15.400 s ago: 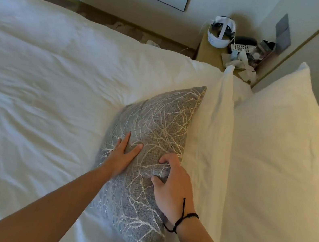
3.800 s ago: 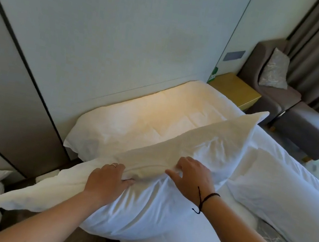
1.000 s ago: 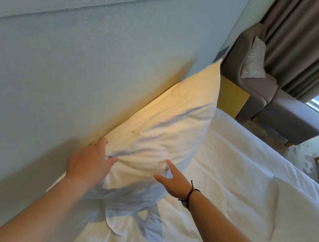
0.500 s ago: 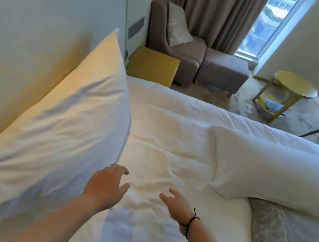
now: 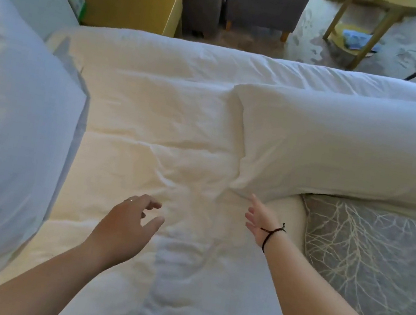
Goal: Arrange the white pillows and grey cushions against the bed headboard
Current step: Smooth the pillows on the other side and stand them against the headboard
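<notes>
While no writing shows, left hand point(image 5: 128, 222) loosely spread, right hand point(image 5: 257, 216) splayed near white pillow point(image 5: 342, 147)

Both bare forearms stretch forward, well apart. The left hand point(image 5: 128, 222) hovers palm down, fingers loosely curled and spread, a ring on one finger, holding nothing. The right hand point(image 5: 257, 217) reaches further out, fingers extended and slightly splayed; its fingertips look blurred. A dark cord bracelet point(image 5: 271, 233) circles the right wrist.

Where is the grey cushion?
The grey cushion lies flat on the bed at lower right, beside the right hand, partly under a white pillow.
</notes>
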